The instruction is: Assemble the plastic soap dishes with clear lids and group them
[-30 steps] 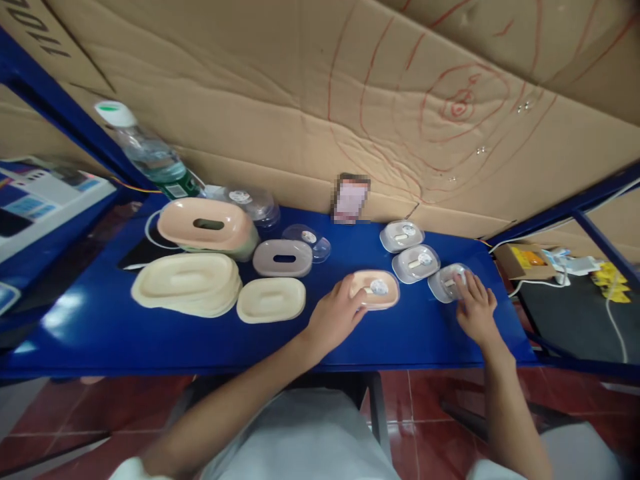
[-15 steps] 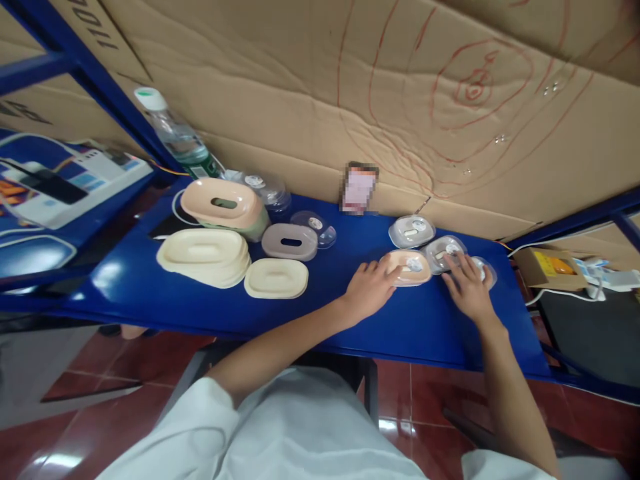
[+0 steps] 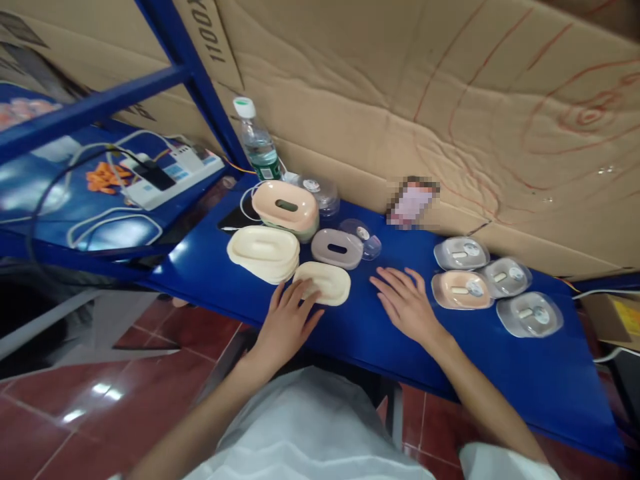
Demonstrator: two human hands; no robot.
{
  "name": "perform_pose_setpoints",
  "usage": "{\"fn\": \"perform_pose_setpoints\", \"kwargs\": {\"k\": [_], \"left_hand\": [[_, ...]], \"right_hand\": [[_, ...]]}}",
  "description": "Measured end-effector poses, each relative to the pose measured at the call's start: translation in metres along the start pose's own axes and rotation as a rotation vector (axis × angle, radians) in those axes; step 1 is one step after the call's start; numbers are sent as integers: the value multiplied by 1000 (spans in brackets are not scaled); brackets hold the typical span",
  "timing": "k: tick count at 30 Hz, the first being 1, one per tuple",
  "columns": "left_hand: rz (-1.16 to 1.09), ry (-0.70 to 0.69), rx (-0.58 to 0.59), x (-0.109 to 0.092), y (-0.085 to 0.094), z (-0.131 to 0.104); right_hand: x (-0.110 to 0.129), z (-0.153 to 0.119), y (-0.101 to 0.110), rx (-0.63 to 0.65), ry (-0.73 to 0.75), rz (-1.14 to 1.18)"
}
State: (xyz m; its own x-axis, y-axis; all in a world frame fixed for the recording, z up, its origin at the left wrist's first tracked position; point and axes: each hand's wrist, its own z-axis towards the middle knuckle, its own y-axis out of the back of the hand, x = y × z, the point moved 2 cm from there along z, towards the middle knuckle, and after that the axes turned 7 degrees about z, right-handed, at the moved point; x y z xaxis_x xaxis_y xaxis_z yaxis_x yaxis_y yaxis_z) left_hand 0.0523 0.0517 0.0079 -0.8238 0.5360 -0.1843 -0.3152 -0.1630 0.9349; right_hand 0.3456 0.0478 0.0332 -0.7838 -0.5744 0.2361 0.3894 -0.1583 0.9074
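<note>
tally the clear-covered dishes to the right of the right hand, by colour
Grey dishes: 3
Peach dishes: 1
Total: 4

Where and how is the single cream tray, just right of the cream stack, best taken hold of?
Probably take the cream tray by the rim of its rounded right end, coming from the right and above. It lies flat, with bare table beside that end; the stack sits close to its left end, which the left grip partly covers.
</note>
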Motion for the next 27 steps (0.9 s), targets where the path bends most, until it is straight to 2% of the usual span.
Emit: {"fn": "perform_pose_setpoints", "kwargs": {"k": [2,4,7,12,18,27], "left_hand": [[9,-29,39,10,2,-19],[-31,-73,63,12,4,-31],[-124,-103,36,14,6,-38],[-187,-98,-67,23,-1,-24],[-261,-166,27,20,-15,3],[-337,-182,4,23,-16,0]], "right_hand": [[17,34,-27,49,71,18],[29,59,-49,89,89,38],[28,78,-65,61,-5,1],[5,71,-60,16,-91,-59],[-9,62,-49,24,-112,17],[-14,63,-41,99,-52,95]]}}
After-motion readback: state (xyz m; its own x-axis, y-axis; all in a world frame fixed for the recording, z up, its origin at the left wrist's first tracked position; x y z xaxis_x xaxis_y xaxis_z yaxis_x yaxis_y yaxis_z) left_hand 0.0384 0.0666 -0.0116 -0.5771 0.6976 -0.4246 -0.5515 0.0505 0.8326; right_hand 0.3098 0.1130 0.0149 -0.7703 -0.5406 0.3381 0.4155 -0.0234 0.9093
